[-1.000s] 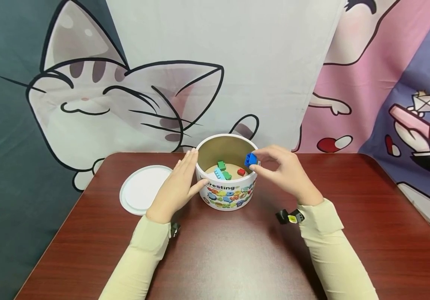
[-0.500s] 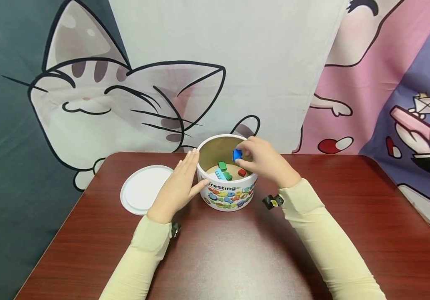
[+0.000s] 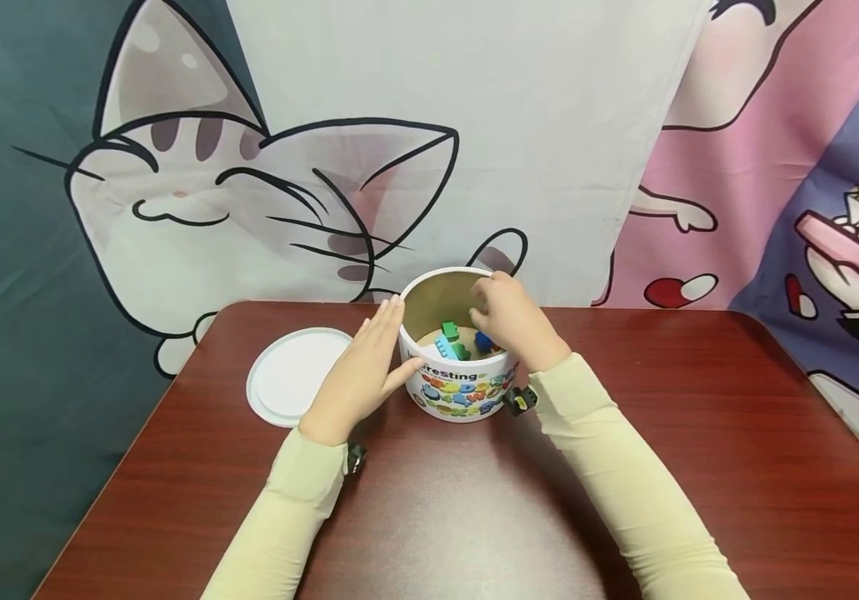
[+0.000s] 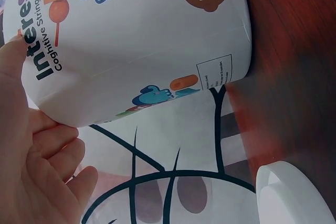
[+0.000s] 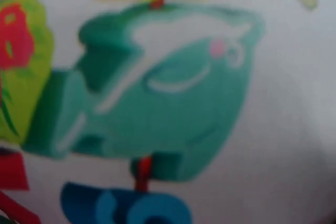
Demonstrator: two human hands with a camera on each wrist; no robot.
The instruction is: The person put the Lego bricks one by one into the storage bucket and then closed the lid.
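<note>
A white bucket (image 3: 453, 387) with colourful prints stands on the table, its mouth open at the top. On its bottom lie green blocks (image 3: 450, 331), a light blue block (image 3: 445, 347) and a dark blue block (image 3: 483, 342). My left hand (image 3: 357, 375) rests straight-fingered against the bucket's left side, thumb near the front rim; the left wrist view shows it touching the printed wall (image 4: 142, 56). My right hand (image 3: 515, 321) reaches over the right rim into the bucket, just above the dark blue block, thumb and fingers apart. The right wrist view shows only a blurred printed wall (image 5: 173, 87).
A round white lid (image 3: 290, 375) lies flat on the brown table (image 3: 429, 517), left of the bucket and partly behind my left hand. Behind the table hangs a cloth (image 3: 549, 150) with cartoon prints.
My right hand has moved left and into the bucket with the dark blue block and let it go; the block now lies at the bottom. The left hand keeps its place.
</note>
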